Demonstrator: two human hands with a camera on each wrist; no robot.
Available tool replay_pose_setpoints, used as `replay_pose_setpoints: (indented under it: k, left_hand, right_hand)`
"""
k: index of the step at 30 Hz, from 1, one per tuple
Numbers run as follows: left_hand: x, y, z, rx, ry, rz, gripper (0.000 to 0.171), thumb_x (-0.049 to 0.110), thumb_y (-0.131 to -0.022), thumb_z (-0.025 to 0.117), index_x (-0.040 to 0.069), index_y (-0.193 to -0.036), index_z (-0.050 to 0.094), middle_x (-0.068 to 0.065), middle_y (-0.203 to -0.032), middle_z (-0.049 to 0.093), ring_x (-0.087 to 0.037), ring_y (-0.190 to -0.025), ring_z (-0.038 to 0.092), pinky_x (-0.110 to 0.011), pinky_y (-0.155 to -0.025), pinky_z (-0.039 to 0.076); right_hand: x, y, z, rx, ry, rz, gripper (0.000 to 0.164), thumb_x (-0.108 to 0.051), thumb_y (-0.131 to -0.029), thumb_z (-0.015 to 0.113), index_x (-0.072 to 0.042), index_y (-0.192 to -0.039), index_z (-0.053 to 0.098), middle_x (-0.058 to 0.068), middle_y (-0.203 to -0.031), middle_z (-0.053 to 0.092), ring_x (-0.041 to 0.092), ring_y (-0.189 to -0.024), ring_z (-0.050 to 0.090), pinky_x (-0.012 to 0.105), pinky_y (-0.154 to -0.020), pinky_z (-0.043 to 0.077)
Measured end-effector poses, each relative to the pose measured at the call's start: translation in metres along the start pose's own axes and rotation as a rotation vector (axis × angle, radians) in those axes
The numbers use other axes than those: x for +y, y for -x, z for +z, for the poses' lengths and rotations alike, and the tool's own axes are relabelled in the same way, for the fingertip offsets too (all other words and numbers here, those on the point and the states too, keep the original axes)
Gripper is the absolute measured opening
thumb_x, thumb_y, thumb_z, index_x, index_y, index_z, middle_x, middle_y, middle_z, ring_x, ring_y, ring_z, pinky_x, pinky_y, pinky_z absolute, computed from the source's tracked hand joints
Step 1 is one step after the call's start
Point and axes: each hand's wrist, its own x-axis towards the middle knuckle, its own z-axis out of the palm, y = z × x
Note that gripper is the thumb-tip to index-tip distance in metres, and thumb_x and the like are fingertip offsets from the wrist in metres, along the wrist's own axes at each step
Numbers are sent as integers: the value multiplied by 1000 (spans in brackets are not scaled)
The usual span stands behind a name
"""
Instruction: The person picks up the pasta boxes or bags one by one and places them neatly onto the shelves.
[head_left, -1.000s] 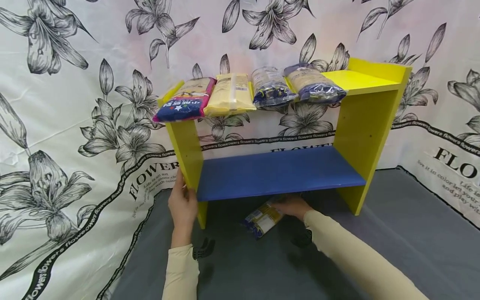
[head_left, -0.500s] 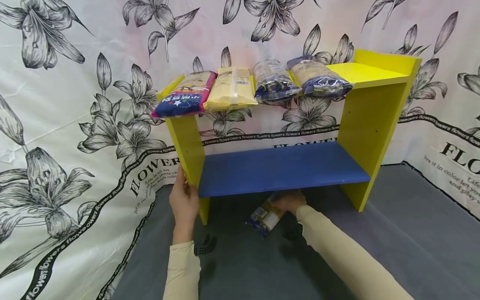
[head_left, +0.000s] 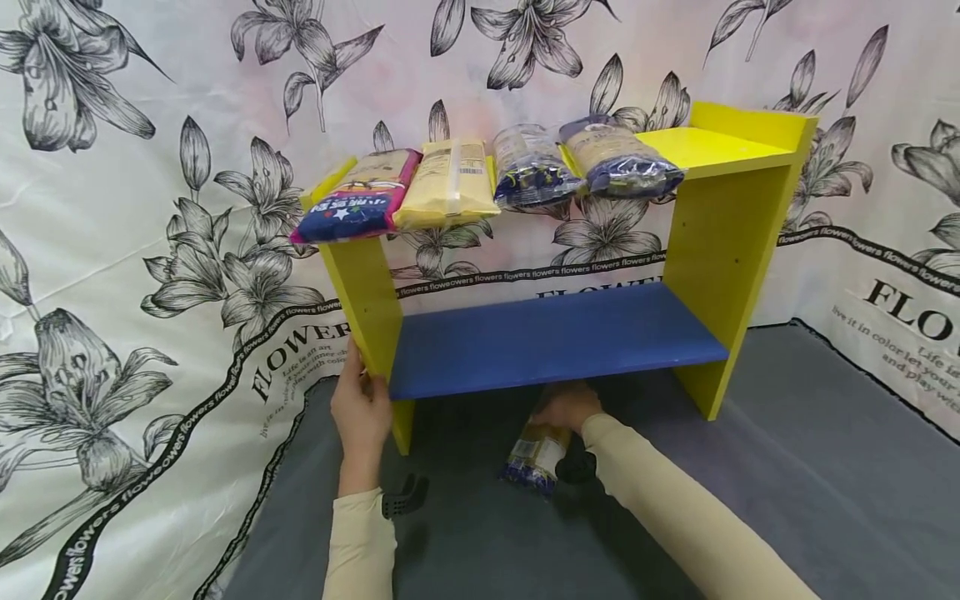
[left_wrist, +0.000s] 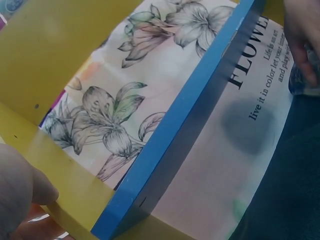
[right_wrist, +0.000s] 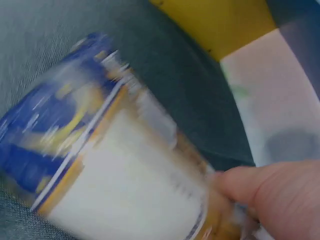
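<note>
My left hand (head_left: 362,412) grips the yellow side panel (head_left: 367,308) of a small shelf unit at its front edge. In the left wrist view the thumb of that left hand (left_wrist: 20,185) lies along the panel near the blue shelf board (left_wrist: 175,120). Below the blue shelf board (head_left: 555,342), my right hand (head_left: 570,407) holds a plastic food bag (head_left: 534,454) by its rear end. The bag's front end slants down close over the grey cloth. Up close, the bag (right_wrist: 135,185) has a white label and a shiny blue end; its contents are hidden.
On the unit's top lie a pink-and-blue bag (head_left: 360,196), a yellow bag (head_left: 450,183) and two clear-and-blue bags (head_left: 622,158). The right panel (head_left: 731,250) stands on the grey cloth (head_left: 795,467). A flower-printed sheet (head_left: 187,67) hangs behind.
My right hand has shifted slightly left and turned the bag, so its front end points more toward me. My left hand stays on the side panel. The head view has shifted a little.
</note>
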Motion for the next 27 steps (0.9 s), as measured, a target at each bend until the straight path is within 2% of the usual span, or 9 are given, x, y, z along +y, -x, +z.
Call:
replay_pose_setpoints:
  k: [2, 5, 8, 11, 13, 18, 20, 26, 27]
  left_hand:
    - [1, 0, -1, -2, 3, -7, 70, -4, -96, 54, 21, -160, 37, -24, -135, 65, -44, -112, 70, -57, -81, 60]
    - [2, -1, -2, -11, 10, -7, 71, -4, -97, 53, 23, -160, 36, -23, -137, 64, -45, -114, 69, -57, -83, 60]
    - [2, -1, -2, -13, 13, 0, 70, -4, -97, 53, 22, -160, 37, -23, -137, 63, -45, -114, 69, -58, -82, 60]
    - [2, 0, -2, -5, 17, 13, 70, -5, -96, 53, 21, -160, 38, -25, -136, 64, -46, -112, 69, -58, -77, 60]
    - [1, 1, -1, 1, 16, 20, 70, -6, -96, 53, 20, -159, 39, -26, -135, 64, -46, -111, 70, -57, -74, 60]
    - [2, 1, -3, 3, 14, 5, 70, -6, -96, 53, 21, -159, 39, -26, -135, 64, -46, -111, 70, -58, -78, 60]
    - [3, 0, -3, -1, 16, -2, 70, -5, -96, 54, 22, -159, 39, -26, -136, 64, -46, -111, 70, -59, -79, 60]
    - [4, 1, -3, -6, 17, 0, 70, -6, -96, 52, 22, -159, 40, -26, -135, 64, -46, -112, 69, -58, -83, 60]
    - [4, 1, -3, -6, 17, -3, 70, -6, -95, 52, 22, -159, 40, -26, -135, 64, -46, -113, 69, -58, -84, 59]
  right_hand:
    - [-1, 3, -1, -10, 13, -22, 25, -36, -80, 79, -15, -91, 73, 8, -96, 69, 25, -83, 64, 47, -77, 58]
    - [-6, 15, -9, -77, -43, -15, 29, -25, -82, 79, -10, -105, 69, 14, -101, 66, 27, -80, 65, 45, -64, 58]
    - [-10, 31, -18, -143, -116, 44, 51, -18, -83, 78, -8, -131, 61, 21, -119, 62, 31, -85, 67, 46, -58, 57]
    - [-11, 46, -23, -173, -120, 68, 71, -14, -83, 79, -13, -148, 51, 23, -138, 57, 31, -90, 66, 46, -58, 57]
    - [-10, 54, -25, -176, -89, 52, 72, -13, -82, 80, -14, -148, 52, 22, -143, 54, 30, -90, 66, 46, -57, 57]
    - [-3, 75, -33, -173, -107, -5, 64, -4, -78, 80, -12, -137, 59, 24, -135, 56, 29, -80, 66, 45, -52, 57]
    - [2, 82, -36, -177, -147, -18, 63, 0, -77, 78, -12, -135, 60, 25, -137, 56, 26, -75, 64, 41, -50, 55]
    - [25, 104, -38, -185, -247, -42, 64, 7, -71, 74, -13, -132, 66, 26, -148, 50, 18, -54, 47, 31, -44, 42]
    - [30, 107, -37, -184, -269, -70, 65, 8, -69, 73, -11, -131, 66, 28, -147, 51, 19, -58, 49, 31, -45, 42]
